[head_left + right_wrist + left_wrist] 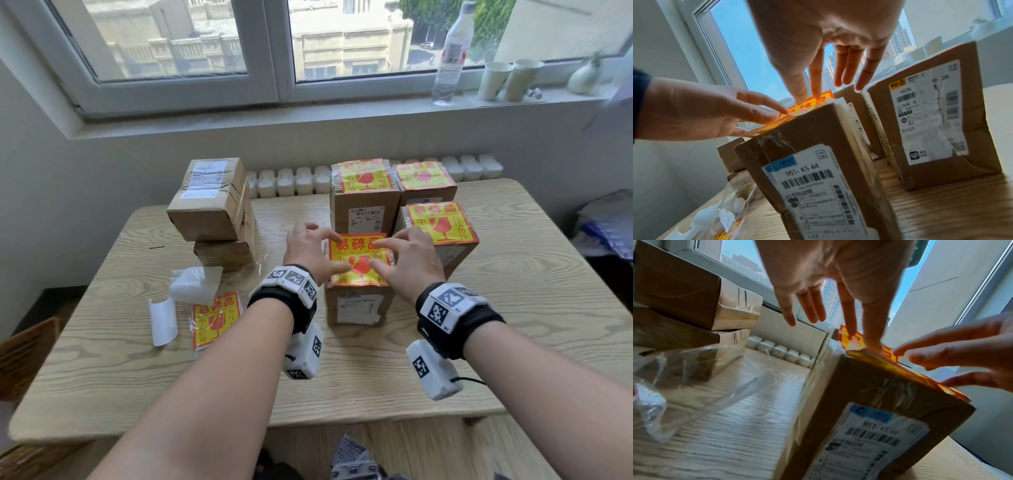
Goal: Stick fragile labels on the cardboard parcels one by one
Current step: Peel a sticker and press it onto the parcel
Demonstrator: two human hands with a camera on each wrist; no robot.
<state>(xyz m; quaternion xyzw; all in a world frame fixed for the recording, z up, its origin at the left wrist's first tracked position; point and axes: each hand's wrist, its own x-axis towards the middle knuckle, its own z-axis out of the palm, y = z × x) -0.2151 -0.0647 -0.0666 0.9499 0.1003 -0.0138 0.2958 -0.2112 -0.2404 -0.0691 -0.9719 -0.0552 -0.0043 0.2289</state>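
A cardboard parcel stands at the table's middle with a yellow and red fragile label on its top face. My left hand and right hand hover over it with fingers spread. Thumb and forefinger tips of each hand press on the label. In the left wrist view the left hand touches the label at the parcel's far corner. From the right wrist, the right hand presses the label beside the left hand.
Three labelled parcels stand behind and to the right. Two unlabelled parcels are stacked at the left. Spare labels and peeled backing sheets lie front left. A bottle and cups stand on the sill.
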